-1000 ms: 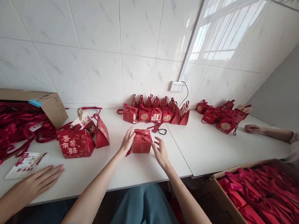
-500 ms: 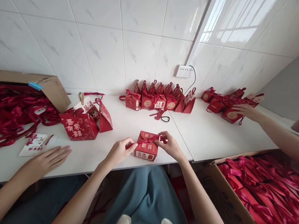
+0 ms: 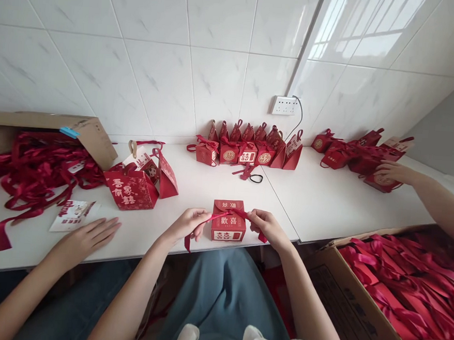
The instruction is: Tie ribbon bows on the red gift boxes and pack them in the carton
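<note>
A red gift box (image 3: 228,229) with gold and white Chinese characters stands upright at the table's front edge, right before me. Across its top runs a dark red ribbon (image 3: 220,215), pulled out to both sides. On the box's left, my left hand (image 3: 190,223) pinches one end of the ribbon, and a tail hangs below the fingers. My right hand (image 3: 265,225) grips the other end at the box's right side, with a short tail below it. Where the ribbon crosses the middle of the lid, I cannot tell whether it is knotted.
Finished-looking red boxes (image 3: 228,153) line the wall beneath a power strip (image 3: 285,106). At left are a carton (image 3: 100,141) spilling ribbons, larger red boxes (image 3: 130,193) and another person's hand (image 3: 90,237). A second person's hand (image 3: 393,172) touches boxes at right, above a full carton (image 3: 361,298).
My hands have drawn apart and pulled the ribbon tighter across the box; the loop at its right is gone. The box has turned squarer to me. The view has shifted slightly.
</note>
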Tool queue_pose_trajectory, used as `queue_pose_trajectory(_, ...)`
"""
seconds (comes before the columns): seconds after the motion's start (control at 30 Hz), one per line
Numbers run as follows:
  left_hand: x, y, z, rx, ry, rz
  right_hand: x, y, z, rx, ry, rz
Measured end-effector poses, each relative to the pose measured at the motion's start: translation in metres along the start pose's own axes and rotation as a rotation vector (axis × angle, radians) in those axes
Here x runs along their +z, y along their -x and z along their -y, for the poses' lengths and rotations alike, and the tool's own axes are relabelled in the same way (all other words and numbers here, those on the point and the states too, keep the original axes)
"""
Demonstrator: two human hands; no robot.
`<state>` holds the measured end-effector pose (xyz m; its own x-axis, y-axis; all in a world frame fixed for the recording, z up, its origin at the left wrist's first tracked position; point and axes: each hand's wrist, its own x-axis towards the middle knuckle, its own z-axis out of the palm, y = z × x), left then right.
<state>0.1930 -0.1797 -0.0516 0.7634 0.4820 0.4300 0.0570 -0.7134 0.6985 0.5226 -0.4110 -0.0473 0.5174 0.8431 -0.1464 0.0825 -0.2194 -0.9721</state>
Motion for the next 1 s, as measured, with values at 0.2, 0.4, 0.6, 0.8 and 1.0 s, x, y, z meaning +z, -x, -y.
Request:
queue_pose_trajectory(0.2, -0.064, 0.018, 0.095, 0.231, -0.317, 0.132, -0.003, -0.004, -0.005, 0.023, -0.086, 0.038)
queue_pose_trajectory(0.4, -0.072, 0.016, 0.115, 0.401, -0.483, 0.201, -0.010, -0.005, -0.005, 0.063, -0.076, 0.046)
queue_pose_trajectory(0.6, -0.071, 0.012, 0.106, 0.413, -0.500, 0.171, -0.011, -0.003, -0.010, 0.065, -0.054, 0.015)
queue_pose_trajectory(0.8, -0.062, 0.015, 0.086, 0.252, -0.368, 0.089, -0.015, -0.002, -0.008, 0.072, -0.016, 0.119)
queue_pose_trajectory(1.0, 0.000, -0.007, 0.000, -0.315, 0.136, -0.159, -0.022, 0.009, 0.022, 0.032, 0.075, 0.266)
